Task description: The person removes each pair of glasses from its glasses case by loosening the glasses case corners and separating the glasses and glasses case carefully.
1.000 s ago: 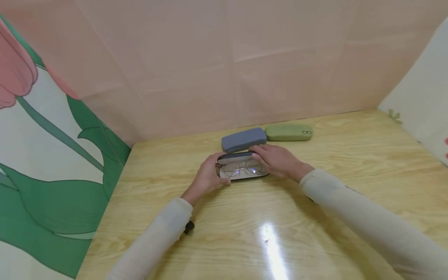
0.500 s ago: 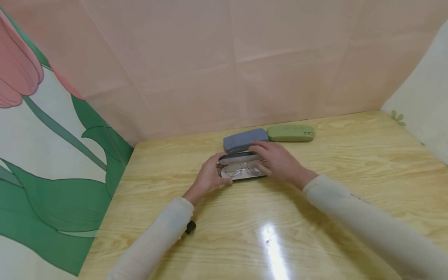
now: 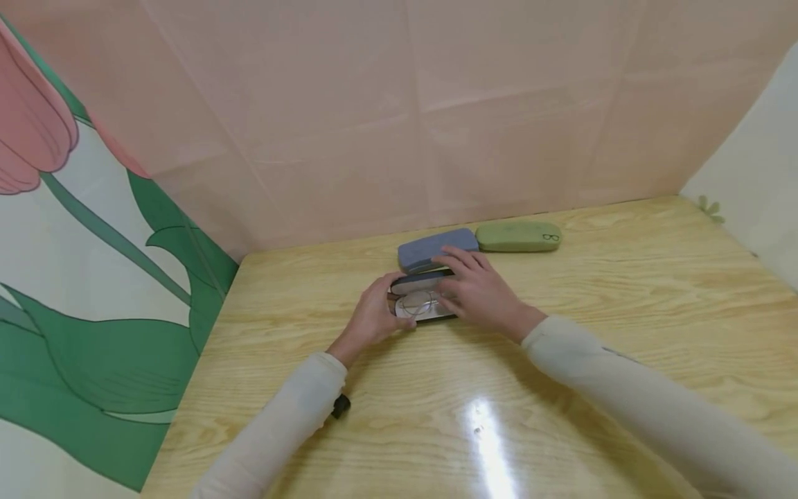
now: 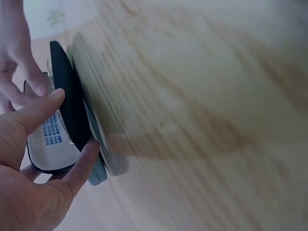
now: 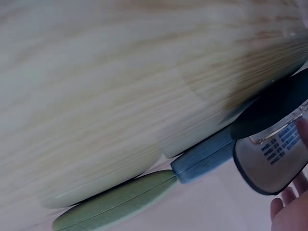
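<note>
A dark glasses case (image 3: 426,277) lies with its lid raised on the table (image 3: 262,305). Inside rests a pair of thin-rimmed round glasses (image 3: 416,303). At the case's left end, my left hand (image 3: 370,315) grips it, thumb on the front edge and fingers at the back. My right hand (image 3: 489,294) is spread over the right half, hiding that lens; its thumb is over the glasses and its other fingers reach across the lid. Blue print (image 4: 52,130) marks the pale lining, seen in the left wrist view. In the right wrist view, my right fingers (image 5: 288,209) appear behind the lid.
A closed blue glasses case (image 3: 430,251) lies right behind the dark one. Touching its right end is a green case (image 3: 514,237) with a small glasses drawing. A pink backdrop (image 3: 337,138) rises along the table's far edge. Something small and black (image 3: 340,406) shows beside my left sleeve.
My right hand has left the case's right end and moved left, spreading its fingers over the glasses and covering the right lens. My left hand keeps its grip.
</note>
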The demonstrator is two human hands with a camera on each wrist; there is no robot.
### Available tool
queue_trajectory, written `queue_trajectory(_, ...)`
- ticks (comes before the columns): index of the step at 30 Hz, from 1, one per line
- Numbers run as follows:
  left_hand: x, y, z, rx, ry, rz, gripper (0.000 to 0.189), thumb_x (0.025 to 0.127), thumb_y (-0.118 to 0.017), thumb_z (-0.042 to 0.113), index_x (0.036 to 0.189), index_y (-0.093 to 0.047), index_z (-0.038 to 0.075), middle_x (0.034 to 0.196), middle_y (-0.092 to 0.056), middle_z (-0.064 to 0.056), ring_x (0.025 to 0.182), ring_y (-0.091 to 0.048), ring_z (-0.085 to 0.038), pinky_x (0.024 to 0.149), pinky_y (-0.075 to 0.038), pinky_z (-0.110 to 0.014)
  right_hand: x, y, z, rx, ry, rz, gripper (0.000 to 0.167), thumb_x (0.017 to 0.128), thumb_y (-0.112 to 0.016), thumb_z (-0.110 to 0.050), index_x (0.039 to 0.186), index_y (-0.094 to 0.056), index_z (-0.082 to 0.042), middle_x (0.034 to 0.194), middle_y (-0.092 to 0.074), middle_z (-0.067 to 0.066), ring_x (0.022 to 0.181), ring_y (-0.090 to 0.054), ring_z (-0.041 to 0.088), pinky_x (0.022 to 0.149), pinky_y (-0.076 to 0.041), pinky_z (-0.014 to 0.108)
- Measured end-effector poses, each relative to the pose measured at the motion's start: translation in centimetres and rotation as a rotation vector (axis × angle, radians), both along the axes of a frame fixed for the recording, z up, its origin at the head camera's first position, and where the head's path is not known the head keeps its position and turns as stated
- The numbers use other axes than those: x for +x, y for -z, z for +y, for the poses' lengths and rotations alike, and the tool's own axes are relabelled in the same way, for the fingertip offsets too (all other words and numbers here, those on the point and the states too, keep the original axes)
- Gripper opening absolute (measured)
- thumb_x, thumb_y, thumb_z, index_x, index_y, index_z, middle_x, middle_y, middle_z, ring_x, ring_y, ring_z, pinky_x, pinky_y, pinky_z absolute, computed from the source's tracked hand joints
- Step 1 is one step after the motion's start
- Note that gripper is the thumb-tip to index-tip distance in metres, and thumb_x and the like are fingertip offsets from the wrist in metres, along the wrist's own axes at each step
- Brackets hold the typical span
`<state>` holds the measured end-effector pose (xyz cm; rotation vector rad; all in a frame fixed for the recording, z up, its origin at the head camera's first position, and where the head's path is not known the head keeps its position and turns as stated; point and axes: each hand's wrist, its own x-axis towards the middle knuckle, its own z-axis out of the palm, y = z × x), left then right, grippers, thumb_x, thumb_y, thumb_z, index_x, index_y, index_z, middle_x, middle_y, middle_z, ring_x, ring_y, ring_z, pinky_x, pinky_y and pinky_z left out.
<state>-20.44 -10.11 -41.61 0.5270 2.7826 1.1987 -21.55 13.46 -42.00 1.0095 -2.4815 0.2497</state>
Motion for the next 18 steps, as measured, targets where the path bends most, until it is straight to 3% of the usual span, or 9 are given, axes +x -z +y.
queue_trajectory(9,0.18,-0.11,0.14,-0.023,-0.004,0.014,0.087,0.070,-0.091,0.010,0.144,-0.045,0.010,0.132,-0.056,-0.012,0.111,-0.065,-0.027,0.092,-0.057,-0.035,-0.14,0.12,-0.80,0.046,0.117,-0.041,0.017,0.091,-0.068,-0.029,0.092,-0.077,-0.014,0.141,-0.055,0.010,0.141,-0.038,0.031,0.111,-0.035,0.053)
queue_trajectory(18,0.22,0.01,0.13,-0.012,-0.010,-0.013,0.086,0.070,-0.091,0.009,0.144,-0.046,0.011,0.133,-0.055,-0.011,0.112,-0.064,-0.026,0.094,-0.056,-0.035,-0.25,0.54,-0.93,0.028,0.120,-0.067,0.017,0.092,-0.068,-0.033,0.092,-0.076,-0.017,0.140,-0.056,0.008,0.140,-0.037,0.028,0.110,-0.034,0.051)
